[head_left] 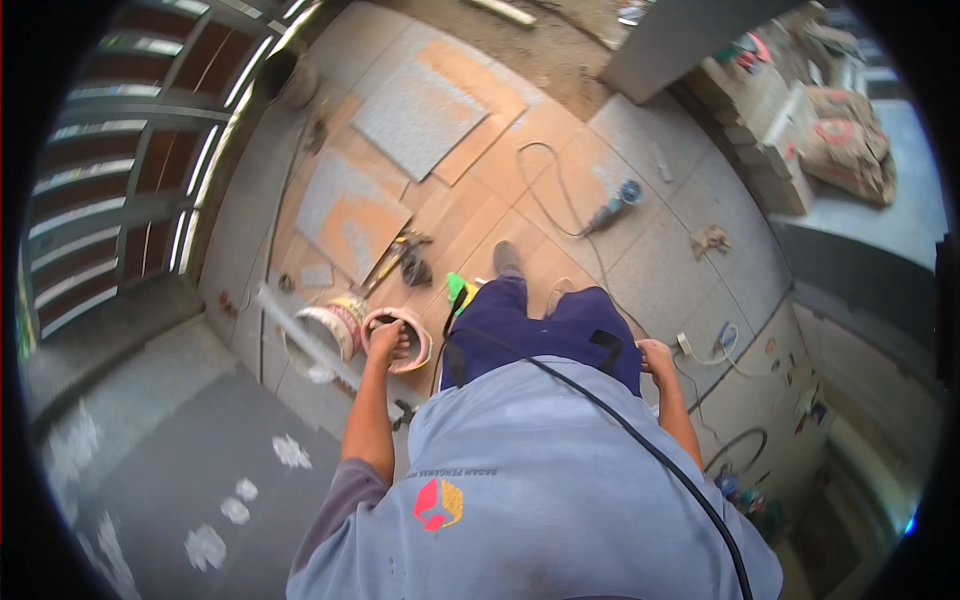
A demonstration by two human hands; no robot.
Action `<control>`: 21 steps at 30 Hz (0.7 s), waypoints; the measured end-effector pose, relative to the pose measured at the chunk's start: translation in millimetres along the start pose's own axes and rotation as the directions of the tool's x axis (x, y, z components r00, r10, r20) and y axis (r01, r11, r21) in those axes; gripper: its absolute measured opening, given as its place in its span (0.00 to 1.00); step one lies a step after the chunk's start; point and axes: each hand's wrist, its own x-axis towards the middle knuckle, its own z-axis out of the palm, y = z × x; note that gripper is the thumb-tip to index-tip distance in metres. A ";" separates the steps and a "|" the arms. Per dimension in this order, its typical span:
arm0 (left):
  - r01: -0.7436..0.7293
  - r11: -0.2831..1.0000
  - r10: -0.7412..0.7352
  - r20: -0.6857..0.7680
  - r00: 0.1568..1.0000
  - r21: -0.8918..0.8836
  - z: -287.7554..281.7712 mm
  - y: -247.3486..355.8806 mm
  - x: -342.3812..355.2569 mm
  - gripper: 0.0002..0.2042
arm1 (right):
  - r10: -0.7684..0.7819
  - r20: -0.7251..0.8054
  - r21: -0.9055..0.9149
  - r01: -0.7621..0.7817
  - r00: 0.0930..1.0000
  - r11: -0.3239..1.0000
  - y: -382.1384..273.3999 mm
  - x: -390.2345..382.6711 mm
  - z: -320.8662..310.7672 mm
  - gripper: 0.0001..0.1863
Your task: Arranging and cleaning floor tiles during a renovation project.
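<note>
My left hand point(389, 340), fingers curled, hangs over a round pink-rimmed bucket point(423, 352); what it grips, if anything, is unclear. Another white-and-pink bucket point(338, 316) stands beside it, near a pale long bar point(290, 325). My right hand point(653, 358) is beside my dark trousers point(610, 320) at hip level, fingers curled, with any held object hidden. A green and yellow item point(458, 288) shows by my legs. A long tool and dark lumpy items point(412, 263) lie above the buckets.
Loose square tiles point(420, 120) lie on the tiled floor point(690, 230). A corded blue power tool point(615, 205) and cable plugs point(728, 340) lie to the right. A slatted metal frame point(150, 140) stands left. A paper sack point(840, 150) and blocks are at upper right, beside a pillar point(670, 40).
</note>
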 end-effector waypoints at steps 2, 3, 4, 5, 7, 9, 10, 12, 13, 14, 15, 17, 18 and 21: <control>-0.031 0.999 0.031 0.050 0.998 -0.010 -5.0 15.9 4.0 0.17 | 0.060 -0.005 -0.043 -0.060 0.998 0.997 2.8 -4.2 4.3 0.13; -0.042 0.999 0.042 0.038 0.998 -0.022 -11.0 18.3 8.3 0.17 | 0.067 -0.030 -0.017 -0.068 0.997 0.998 0.9 -5.6 7.0 0.13; -0.053 0.998 0.054 0.025 0.998 -0.037 -15.8 21.5 12.7 0.18 | 0.061 0.001 -0.037 -0.061 0.998 0.997 -2.1 -4.7 8.0 0.12; -0.049 0.999 0.049 0.022 0.999 -0.016 -16.8 27.4 13.4 0.18 | 0.056 0.029 -0.059 -0.055 0.998 0.997 -3.0 -4.0 6.9 0.11; -0.103 0.994 0.102 0.051 0.994 0.028 -13.6 39.4 9.2 0.23 | 0.050 -0.008 -0.030 -0.050 0.999 0.998 -3.1 -1.8 5.4 0.11; -0.129 0.991 0.126 0.060 0.990 0.042 -5.9 46.0 5.6 0.23 | 0.034 -0.026 -0.011 -0.034 0.999 0.999 -7.0 1.7 2.6 0.10; -0.137 0.991 0.137 0.057 0.989 0.001 -1.6 47.3 5.0 0.22 | 0.036 -0.015 -0.004 -0.036 0.999 0.999 -8.4 2.9 0.9 0.10; -0.156 0.987 0.157 0.063 0.986 -0.026 5.4 50.3 3.6 0.21 | 0.036 -0.012 0.018 -0.036 0.999 0.999 -11.8 6.7 -1.4 0.10; -0.145 0.989 0.145 0.073 0.987 -0.007 9.8 50.0 2.3 0.22 | 0.031 -0.017 0.020 -0.031 0.999 0.999 -9.4 7.3 -1.7 0.10; -0.135 0.991 0.133 0.083 0.988 0.013 12.8 50.1 0.9 0.22 | 0.028 -0.023 0.022 -0.027 0.999 0.999 -7.4 8.4 -1.7 0.10; -0.121 0.992 0.119 0.090 0.989 0.017 14.5 49.7 -1.1 0.23 | 0.032 -0.035 0.041 -0.031 0.999 0.999 -7.3 11.6 -0.1 0.10; -0.124 0.992 0.120 0.103 0.987 0.035 18.4 47.2 -6.4 0.23 | -0.030 -0.049 0.030 0.032 0.998 0.999 -4.1 19.6 1.9 0.11; -0.120 0.992 0.115 0.107 0.988 0.035 20.7 45.9 -9.0 0.23 | -0.029 -0.055 0.042 0.031 0.998 0.999 2.9 16.2 -1.2 0.11; -0.136 0.989 0.127 0.136 0.983 0.056 28.9 49.9 -12.0 0.22 | 0.002 -0.033 0.044 -0.001 0.999 0.999 18.6 23.1 -13.0 0.12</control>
